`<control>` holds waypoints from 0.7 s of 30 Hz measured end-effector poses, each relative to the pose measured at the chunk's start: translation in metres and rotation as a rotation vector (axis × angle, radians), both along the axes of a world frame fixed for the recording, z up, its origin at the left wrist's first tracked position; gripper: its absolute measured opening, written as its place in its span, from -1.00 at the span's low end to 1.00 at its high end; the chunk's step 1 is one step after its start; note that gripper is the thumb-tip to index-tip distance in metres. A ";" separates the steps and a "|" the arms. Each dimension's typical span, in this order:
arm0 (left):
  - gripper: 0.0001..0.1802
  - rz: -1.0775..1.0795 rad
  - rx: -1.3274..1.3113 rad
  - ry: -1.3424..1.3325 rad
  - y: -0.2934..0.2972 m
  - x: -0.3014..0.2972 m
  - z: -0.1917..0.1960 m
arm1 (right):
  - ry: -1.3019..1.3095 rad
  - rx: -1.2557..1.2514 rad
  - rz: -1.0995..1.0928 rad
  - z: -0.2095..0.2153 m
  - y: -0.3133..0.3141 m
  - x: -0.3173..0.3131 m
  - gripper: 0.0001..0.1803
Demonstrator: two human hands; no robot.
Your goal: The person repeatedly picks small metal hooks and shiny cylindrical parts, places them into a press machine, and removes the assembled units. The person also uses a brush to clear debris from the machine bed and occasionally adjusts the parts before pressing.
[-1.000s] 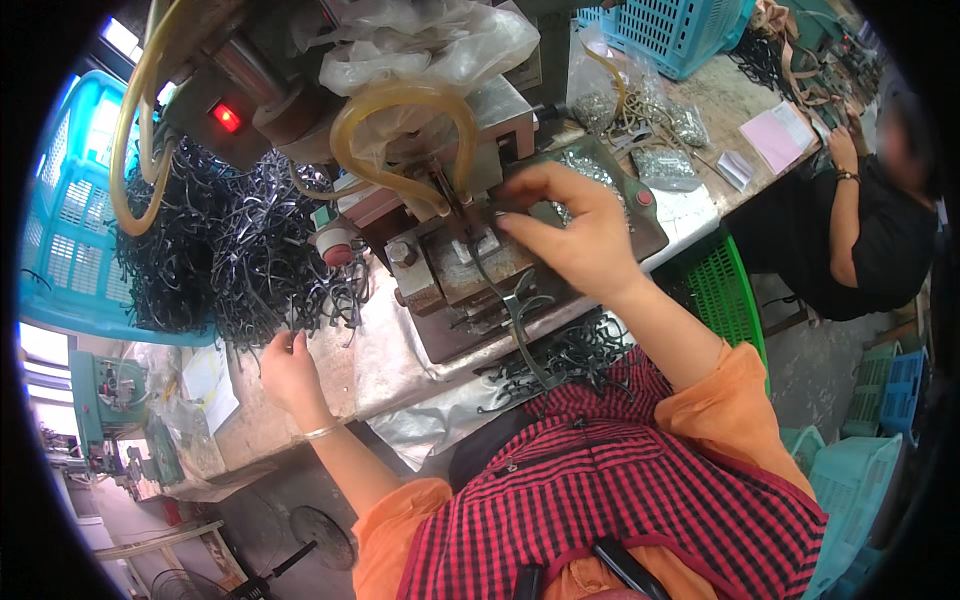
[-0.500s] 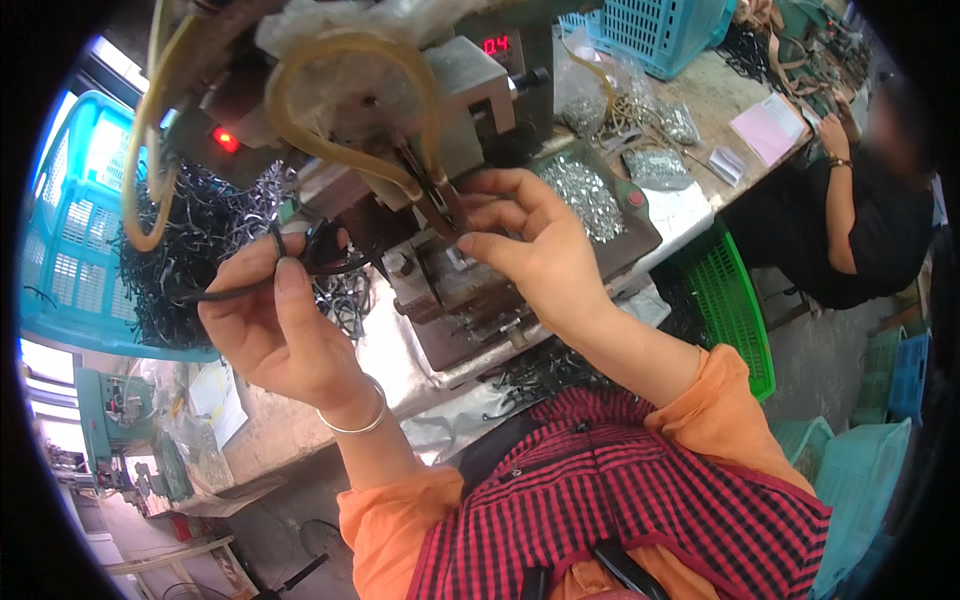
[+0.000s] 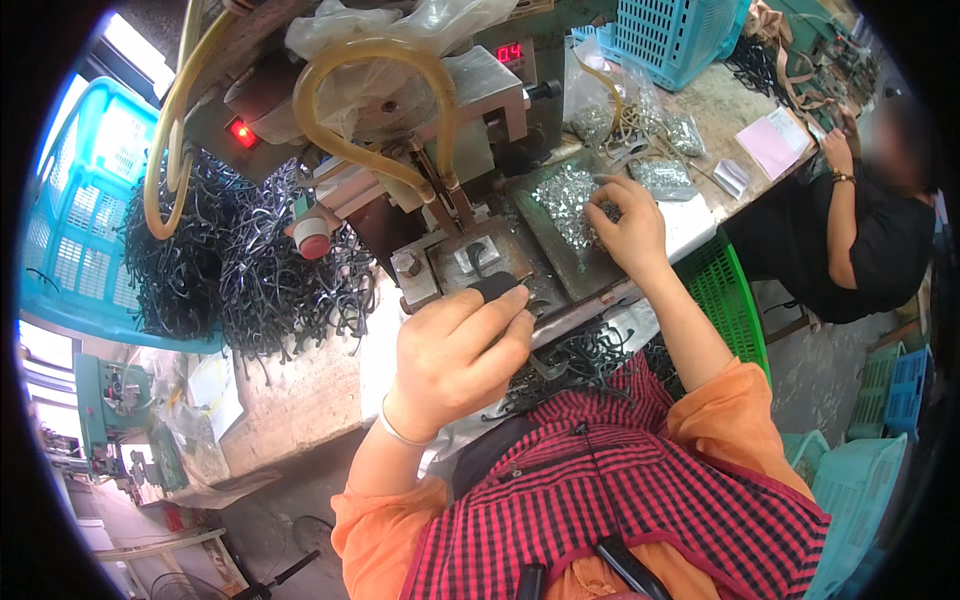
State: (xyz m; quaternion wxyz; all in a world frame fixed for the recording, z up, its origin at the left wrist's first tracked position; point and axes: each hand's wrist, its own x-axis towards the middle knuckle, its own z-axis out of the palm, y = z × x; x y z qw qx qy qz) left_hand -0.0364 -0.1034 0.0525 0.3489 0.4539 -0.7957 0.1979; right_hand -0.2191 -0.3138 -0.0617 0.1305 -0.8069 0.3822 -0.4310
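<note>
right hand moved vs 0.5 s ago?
Yes. The right hand has left the press head, where it was working, and gone right, onto the tray of small metal parts beside it.

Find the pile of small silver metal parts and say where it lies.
In the head view, the silver parts lie right of centre on a dark tray beside the machine, under the right hand.

Workshop, bench press machine (image 3: 440, 130), plastic crates (image 3: 675, 35)

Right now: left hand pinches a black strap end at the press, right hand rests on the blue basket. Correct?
Not quite. In the head view the right hand is in the pile of small silver metal parts, not on the blue basket. The left hand does pinch the black strap end.
</note>
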 end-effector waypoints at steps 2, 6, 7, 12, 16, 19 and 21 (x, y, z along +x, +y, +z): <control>-0.74 -0.025 0.037 0.034 -0.003 -0.001 0.004 | 0.004 -0.017 -0.030 -0.008 -0.003 -0.002 -0.87; -0.69 -0.051 0.095 0.085 0.002 0.006 0.010 | -0.185 0.132 0.044 0.010 0.011 0.011 -0.87; -0.69 -0.057 0.092 0.086 0.003 0.006 0.009 | -0.198 0.163 0.051 0.011 0.013 0.013 -0.86; -0.67 -0.050 0.047 0.146 0.006 0.004 -0.002 | -0.221 0.306 0.052 0.009 0.011 0.014 -0.84; -0.76 0.354 -0.116 0.242 0.060 -0.001 -0.015 | -0.361 0.393 0.072 0.006 0.028 -0.002 -0.83; -0.79 0.803 -0.312 0.470 0.090 0.040 -0.017 | -0.373 0.463 0.046 -0.004 0.028 -0.022 -0.80; -0.83 0.928 -0.210 0.532 0.086 0.084 -0.010 | -0.318 0.481 0.087 0.001 0.032 -0.017 -0.79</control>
